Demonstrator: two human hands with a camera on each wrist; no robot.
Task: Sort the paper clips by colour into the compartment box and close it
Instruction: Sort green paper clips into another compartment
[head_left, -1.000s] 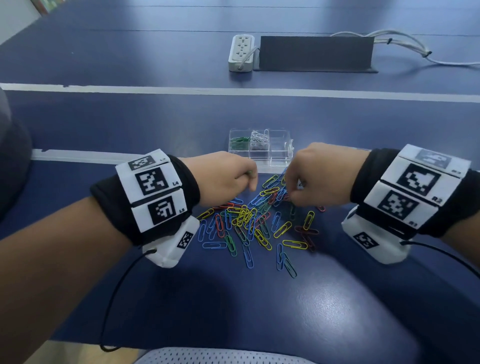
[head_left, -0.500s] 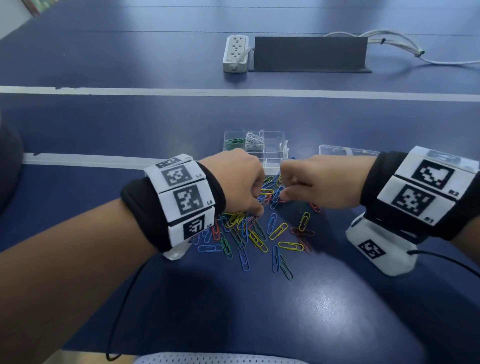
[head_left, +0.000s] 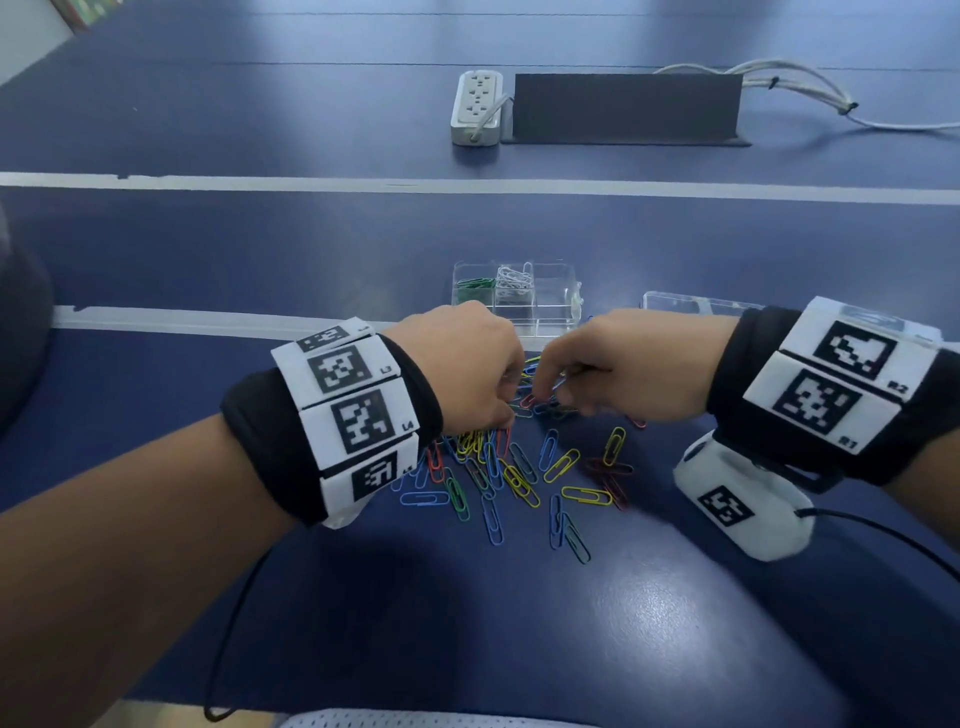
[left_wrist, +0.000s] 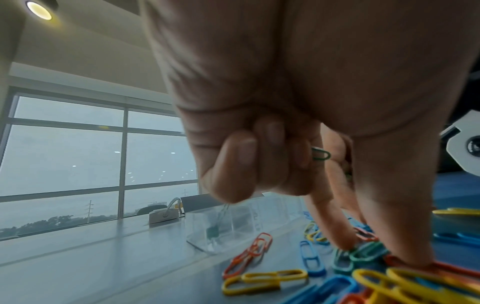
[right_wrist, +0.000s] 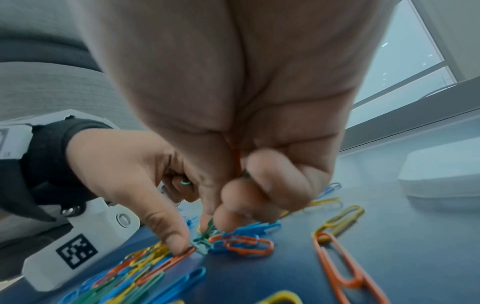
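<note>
A pile of coloured paper clips (head_left: 519, 478) lies on the blue table, just in front of the clear compartment box (head_left: 558, 306). The box holds green clips (head_left: 474, 287) in its far left cell and white clips (head_left: 514, 278) beside them. My left hand (head_left: 506, 410) keeps a green clip (left_wrist: 320, 154) under its curled fingers, while index finger and thumb reach down onto the pile; the thumb presses an orange clip (right_wrist: 179, 257). My right hand (head_left: 545, 400) has clips tucked in its palm (right_wrist: 237, 162) and pinches a green clip (right_wrist: 207, 226) at the pile's far edge.
The box's clear lid (head_left: 691, 304) lies on the table right of the box, behind my right wrist. Far back stand a white power strip (head_left: 477, 106), a dark panel (head_left: 623, 106) and white cables (head_left: 810, 88). White lines cross the table.
My left hand has moved right and down onto the far side of the pile. The right hand's fingers have reached down into the clips close to it.
</note>
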